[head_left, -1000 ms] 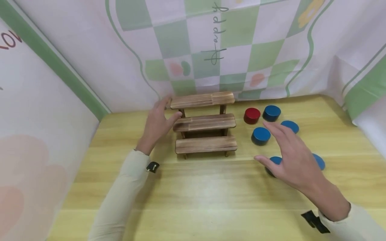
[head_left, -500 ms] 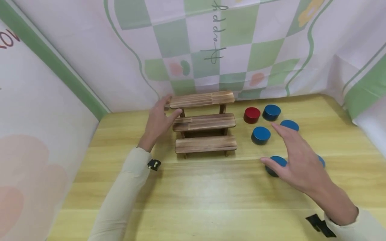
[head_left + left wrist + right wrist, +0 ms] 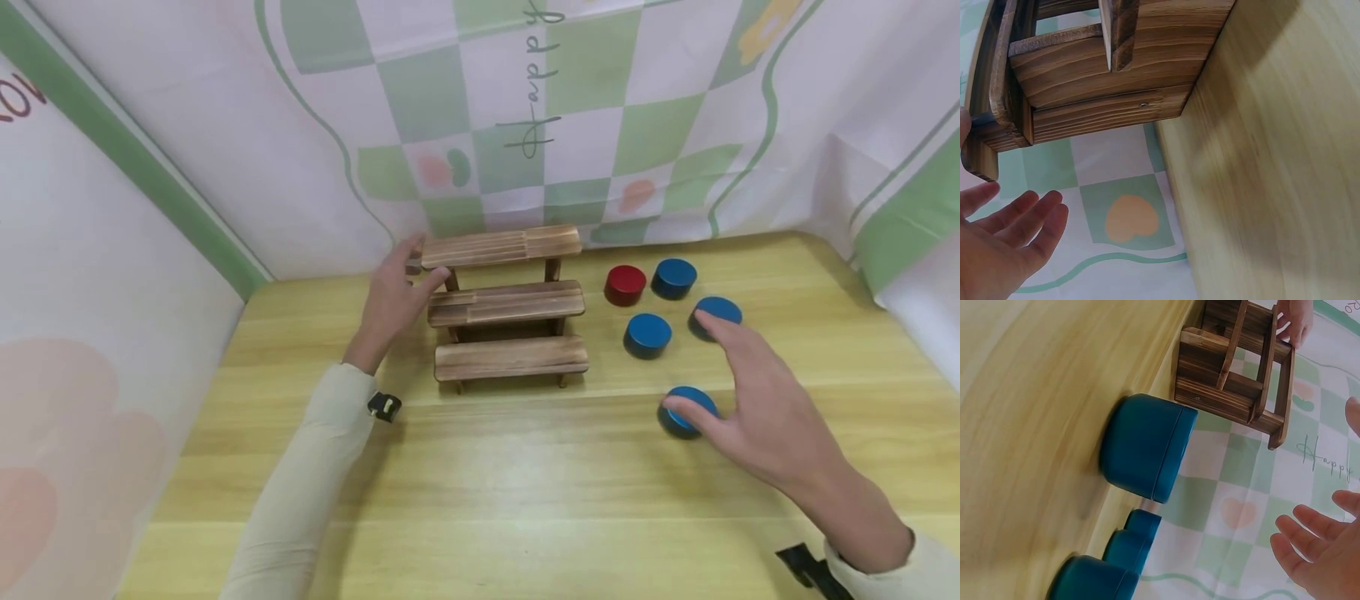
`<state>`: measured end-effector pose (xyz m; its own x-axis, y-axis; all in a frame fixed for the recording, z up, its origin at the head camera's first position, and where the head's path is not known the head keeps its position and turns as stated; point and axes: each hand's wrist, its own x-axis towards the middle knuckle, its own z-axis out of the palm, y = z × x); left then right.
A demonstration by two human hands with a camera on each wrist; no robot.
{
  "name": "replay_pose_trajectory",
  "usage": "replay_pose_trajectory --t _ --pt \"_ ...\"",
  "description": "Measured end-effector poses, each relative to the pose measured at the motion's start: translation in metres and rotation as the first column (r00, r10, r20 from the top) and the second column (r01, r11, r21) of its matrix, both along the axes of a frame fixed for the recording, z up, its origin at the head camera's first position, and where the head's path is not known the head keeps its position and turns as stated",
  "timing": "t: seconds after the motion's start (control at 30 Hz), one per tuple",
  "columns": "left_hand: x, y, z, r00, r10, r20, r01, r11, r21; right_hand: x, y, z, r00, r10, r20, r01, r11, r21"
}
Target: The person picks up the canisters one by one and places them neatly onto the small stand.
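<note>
A three-step wooden stand (image 3: pixel 508 302) stands at the back of the table, in the middle of the head view. My left hand (image 3: pixel 392 304) is at its left side, thumb and index fingertips right at the end of the top step (image 3: pixel 980 161); the other fingers (image 3: pixel 1029 219) are loosely bent. On the right, my right hand (image 3: pixel 780 408) hovers with thumb and fingers spread, nothing between them. Below and around it are several round blue tins with lids, including a near tin (image 3: pixel 678 421), a farther tin (image 3: pixel 647 337) and a right tin (image 3: pixel 720 310).
A red round tin (image 3: pixel 626 286) and another blue tin (image 3: pixel 673 279) stand at the back, right of the stand. A checked green-and-white cloth (image 3: pixel 585 125) hangs behind the table (image 3: pixel 480 483). A printed white panel (image 3: pixel 97 292) borders the left side.
My right hand has moved to the right and slightly nearer, uncovering more of the right tin and hiding the blue tin at the far right. My left hand stays at the stand.
</note>
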<state>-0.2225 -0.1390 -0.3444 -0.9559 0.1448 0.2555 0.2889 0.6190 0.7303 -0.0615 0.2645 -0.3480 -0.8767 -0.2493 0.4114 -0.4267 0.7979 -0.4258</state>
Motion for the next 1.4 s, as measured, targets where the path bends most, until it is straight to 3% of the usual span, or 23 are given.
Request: replay_pose_trajectory --t 0.4,0.83,1.03,1.23,1.4 --pt "-0.003 -0.001 -0.002 0.999 -0.035 0.001 0.034 0.998 0.049 0.007 0.012 -0.003 0.997 -0.010 0.075 0.015 0.997 -0.072" --pt "-0.005 -0.001 -0.005 0.999 -0.044 0.003 0.043 0.993 0.106 0.014 0.039 -0.010 0.980 -0.110 0.164 0.126 0.988 -0.087" --pt "-0.004 -0.001 -0.006 0.998 -0.056 0.000 0.055 0.990 0.133 0.019 0.047 -0.016 0.977 -0.131 0.169 0.153 0.980 -0.123" --pt "-0.008 -0.001 -0.009 0.999 -0.042 0.029 0.037 0.985 0.171 0.021 0.051 -0.018 0.975 -0.149 0.164 0.171 0.977 -0.128" --pt "-0.011 -0.002 -0.010 0.996 -0.070 0.064 0.054 0.974 0.219 0.024 0.058 -0.019 0.963 -0.188 0.194 0.214 0.970 -0.119"
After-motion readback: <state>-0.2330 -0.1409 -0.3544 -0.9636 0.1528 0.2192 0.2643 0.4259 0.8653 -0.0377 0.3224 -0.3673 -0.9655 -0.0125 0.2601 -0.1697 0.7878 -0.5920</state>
